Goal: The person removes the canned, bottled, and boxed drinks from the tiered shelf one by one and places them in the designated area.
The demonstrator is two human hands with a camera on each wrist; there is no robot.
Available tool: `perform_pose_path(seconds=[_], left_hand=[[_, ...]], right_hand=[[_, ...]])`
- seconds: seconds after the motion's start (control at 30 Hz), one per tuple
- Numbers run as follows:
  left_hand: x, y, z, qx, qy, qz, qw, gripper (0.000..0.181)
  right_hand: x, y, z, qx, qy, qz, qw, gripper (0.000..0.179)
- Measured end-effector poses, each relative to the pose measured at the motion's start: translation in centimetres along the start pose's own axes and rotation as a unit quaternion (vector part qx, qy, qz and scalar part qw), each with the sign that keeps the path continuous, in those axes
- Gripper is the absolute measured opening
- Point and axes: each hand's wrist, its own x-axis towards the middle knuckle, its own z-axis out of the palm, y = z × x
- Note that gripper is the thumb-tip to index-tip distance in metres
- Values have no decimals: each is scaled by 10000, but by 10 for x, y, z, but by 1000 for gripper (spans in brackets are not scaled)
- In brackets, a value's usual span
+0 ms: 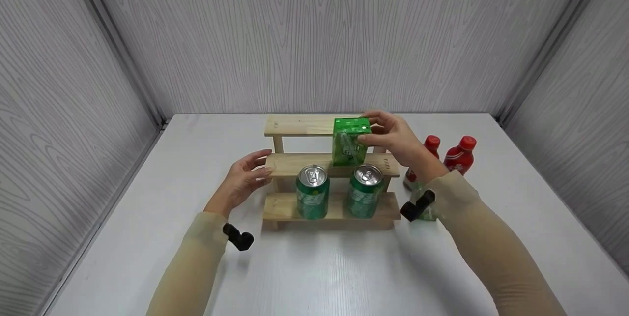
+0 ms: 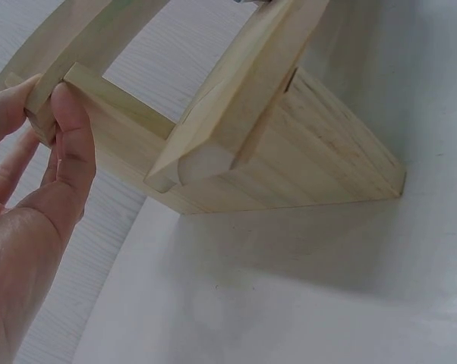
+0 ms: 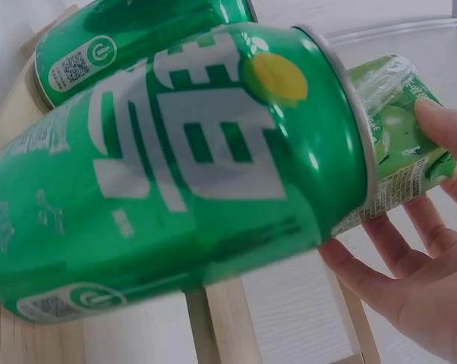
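A three-step wooden rack [image 1: 290, 163] stands on the white table. My left hand [image 1: 241, 181] pinches the left end of its middle board [image 2: 50, 87] between thumb and fingers. With my right hand [image 1: 393, 139] I hold a green drink carton [image 1: 348, 144] by its right side, upright at the middle board; whether its base touches the wood I cannot tell. Two green soda cans stand on the lowest board: a left can [image 1: 312, 193] and a right can [image 1: 364, 193]. In the right wrist view, a near can [image 3: 190, 159] hides part of the carton [image 3: 399, 129].
Two bottles with red caps, a nearer one [image 1: 459, 156] and one partly covered by my right wrist [image 1: 432, 144], stand right of the rack. A green object [image 1: 429, 214] shows below my right sleeve, mostly hidden. Wood-grain walls [image 1: 314, 36] enclose the table [image 1: 314, 276].
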Motion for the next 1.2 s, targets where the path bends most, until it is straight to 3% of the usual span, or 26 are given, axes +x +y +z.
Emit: perform_pose_path(seconds=[0.6,0.83,1.07,1.2], left_hand=[[1,0,1,73,43,54,10000,63],[1,0,1,-278,-76,116,9995,64],[2,0,0,-138,-13,27,9999,65],[2,1,-1,-37,63,-10,10000,66]], right_hand=[[-20,-5,-30,-420,438,283,9978,42],[-29,-8,-44,-401,458,82,9981,40],[-43,-12,-58,-485,716,274,9959,41],[-50,-11,-68,-408,600,131,9973,37]])
